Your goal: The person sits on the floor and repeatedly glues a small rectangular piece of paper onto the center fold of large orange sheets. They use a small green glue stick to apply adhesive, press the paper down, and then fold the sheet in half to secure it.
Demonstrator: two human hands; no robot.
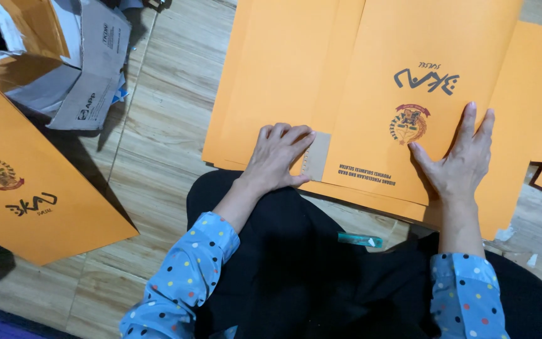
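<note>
Head view looks straight down at a wood-look plank floor [158, 119] with a stack of big orange paper sheets [271, 69] spread across its far side. On top lies a flat orange printed folder [409, 56], smooth matte card with dark lettering and a round red-and-gold crest. Left hand [277, 157] is curled, fingertips pressing down on a pale strip [316, 156] at the folder's near left edge, not gripping anything. Right hand [462, 160] lies flat and wide open, palm down on the folder beside the crest. Both sleeves are blue with coloured polka dots. A small teal tool [359, 239] rests on the black fabric lap. At the floor's left edge sits another orange folder [32, 188], and the far left corner has a torn grey cardboard box [83, 69].
</note>
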